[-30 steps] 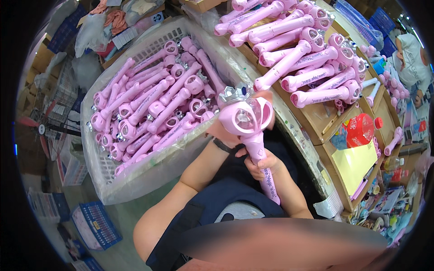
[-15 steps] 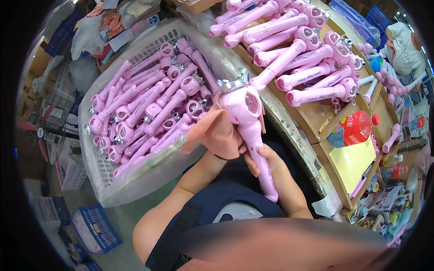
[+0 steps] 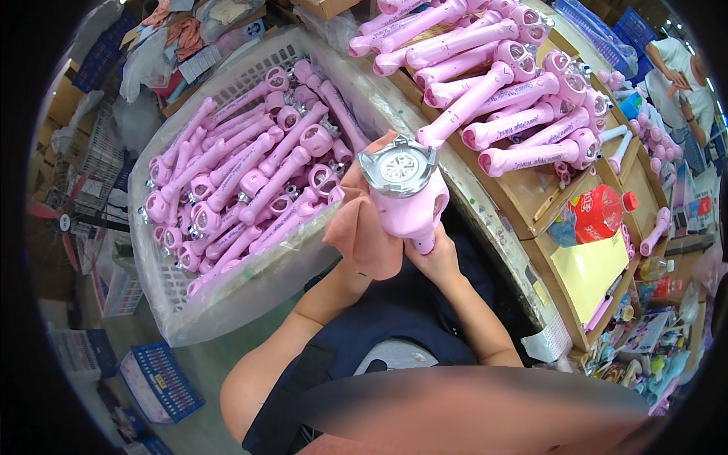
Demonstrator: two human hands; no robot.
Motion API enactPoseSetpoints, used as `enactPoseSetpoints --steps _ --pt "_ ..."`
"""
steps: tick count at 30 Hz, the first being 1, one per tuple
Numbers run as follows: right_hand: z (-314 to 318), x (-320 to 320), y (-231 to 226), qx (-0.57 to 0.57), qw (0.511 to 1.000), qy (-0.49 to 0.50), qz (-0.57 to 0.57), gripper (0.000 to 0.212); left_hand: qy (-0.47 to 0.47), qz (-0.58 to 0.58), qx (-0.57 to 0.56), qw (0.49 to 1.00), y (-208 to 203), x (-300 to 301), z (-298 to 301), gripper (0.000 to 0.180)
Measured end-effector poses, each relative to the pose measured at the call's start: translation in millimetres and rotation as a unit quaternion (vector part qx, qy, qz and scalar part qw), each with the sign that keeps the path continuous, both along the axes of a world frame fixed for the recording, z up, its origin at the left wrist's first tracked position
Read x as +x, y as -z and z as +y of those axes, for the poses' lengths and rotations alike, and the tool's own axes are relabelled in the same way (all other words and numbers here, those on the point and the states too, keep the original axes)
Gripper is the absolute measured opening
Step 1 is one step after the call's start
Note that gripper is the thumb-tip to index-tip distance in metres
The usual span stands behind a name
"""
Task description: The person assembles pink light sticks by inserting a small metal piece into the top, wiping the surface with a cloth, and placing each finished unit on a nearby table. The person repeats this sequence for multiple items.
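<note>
A pink toy wand [image 3: 409, 214] is held upright in front of my body, its silver crown-shaped top [image 3: 400, 165] tilted up into view. My right hand [image 3: 435, 262] is closed round the handle below the wand's head. A salmon-coloured cloth [image 3: 371, 239] lies against the left side of the head and covers my left hand; only the left forearm [image 3: 337, 288] shows below it. The cloth is gripped by that hand, though its fingers are hidden. Beside the cloth stands a lined white basket [image 3: 171, 307] full of similar pink wands [image 3: 250, 163].
Right of me, more wands [image 3: 523, 125] are piled on a cardboard-topped bench [image 3: 550, 205]. A red-labelled bottle [image 3: 599, 214], yellow paper [image 3: 591, 277] and a pen lie nearer. Another person [image 3: 682, 83] is at the far right. A blue basket [image 3: 163, 383] sits on the floor at left.
The wand has tipped, so its silver top now faces up toward me and its handle is mostly hidden. My right hand has moved up closer to the head, and the cloth has shifted with it.
</note>
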State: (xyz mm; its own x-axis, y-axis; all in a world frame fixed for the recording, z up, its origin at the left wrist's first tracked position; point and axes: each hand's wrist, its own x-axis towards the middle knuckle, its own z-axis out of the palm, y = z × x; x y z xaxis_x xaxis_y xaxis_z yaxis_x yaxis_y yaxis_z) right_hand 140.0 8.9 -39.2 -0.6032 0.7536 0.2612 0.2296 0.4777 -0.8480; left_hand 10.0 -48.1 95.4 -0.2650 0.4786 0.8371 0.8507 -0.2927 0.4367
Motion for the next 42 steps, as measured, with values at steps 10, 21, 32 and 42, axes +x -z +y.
enactPoseSetpoints --steps 10,21,32,42 --pt "2 10 5 0.094 0.988 0.102 -0.075 0.041 0.057 -0.104 -0.011 0.993 58 -18 -18 0.024" --pt "-13 18 -9 0.090 0.992 0.082 -0.028 0.045 -0.190 0.016 -0.195 0.962 9 12 -26 0.066" --pt "-25 22 -22 0.040 0.998 0.044 -0.010 0.047 -0.140 -0.010 -0.170 0.975 3 12 -43 0.057" --pt "-21 30 -31 0.068 0.996 0.021 -0.062 0.042 -0.088 0.024 -0.137 0.986 -5 -13 -34 0.059"
